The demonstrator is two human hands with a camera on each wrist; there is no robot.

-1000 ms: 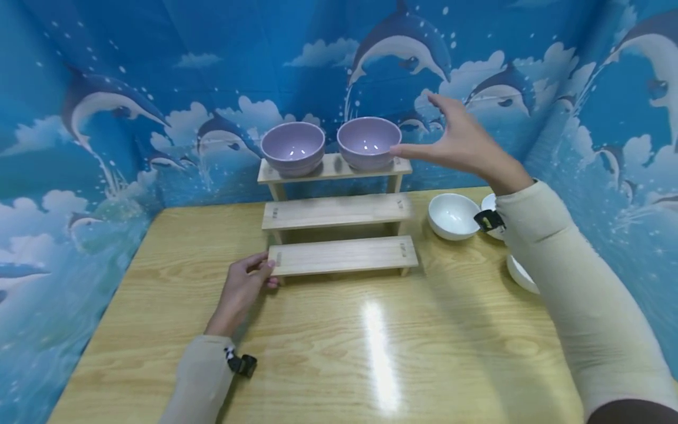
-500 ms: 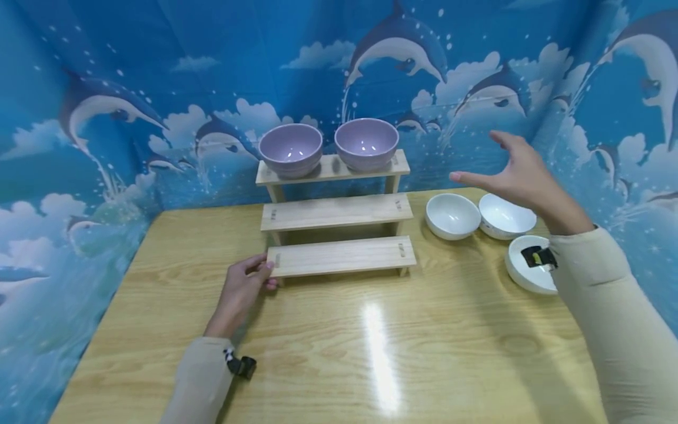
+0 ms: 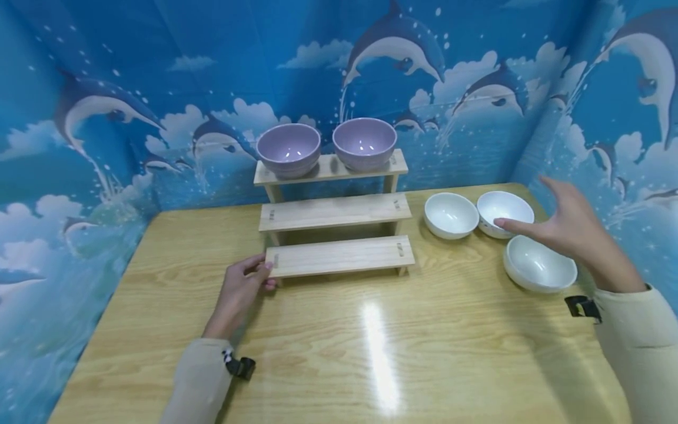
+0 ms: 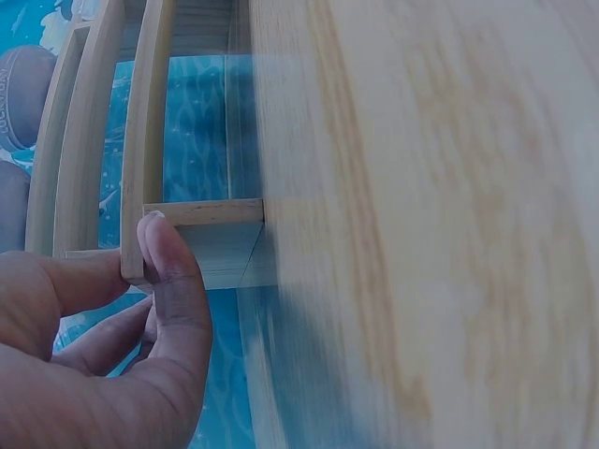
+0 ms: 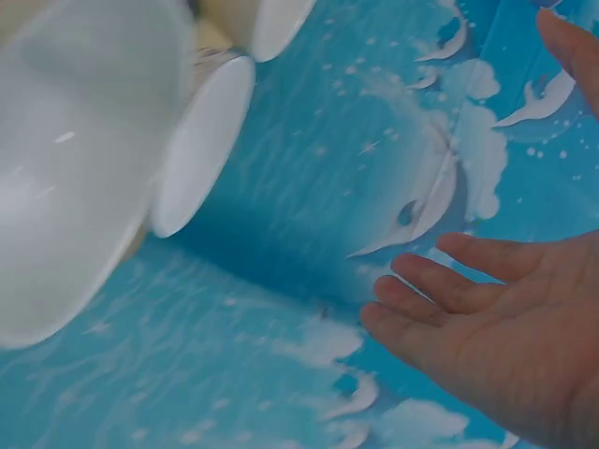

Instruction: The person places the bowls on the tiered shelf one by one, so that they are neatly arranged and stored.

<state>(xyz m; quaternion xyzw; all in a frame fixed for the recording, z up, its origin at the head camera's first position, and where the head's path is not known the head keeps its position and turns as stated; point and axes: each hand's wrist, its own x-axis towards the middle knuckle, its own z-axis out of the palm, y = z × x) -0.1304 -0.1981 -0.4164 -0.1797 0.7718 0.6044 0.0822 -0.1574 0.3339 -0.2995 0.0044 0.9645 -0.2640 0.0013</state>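
Observation:
My left hand (image 3: 241, 291) pinches the left end of the lowest step of a three-tier wooden stand (image 3: 339, 257); in the left wrist view the thumb and fingers close round the board's end (image 4: 137, 234). Two purple bowls, a left one (image 3: 289, 150) and a right one (image 3: 365, 144), sit side by side on the top tier. My right hand (image 3: 577, 229) is in the air at the right with fingers and thumb spread, holding nothing. It hovers by a large white bowl (image 3: 540, 265) and overlaps a patterned white bowl (image 3: 505, 213) in the head view.
A third white bowl (image 3: 451, 216) stands between the stand and the patterned bowl. The wooden table (image 3: 318, 353) stretches in front of the stand. A blue dolphin-print cloth (image 3: 212, 70) hangs behind and at both sides.
My right hand has moved away from the right purple bowl, rightward and down toward the white bowls, its fingers still spread. My left hand has kept its hold on the stand.

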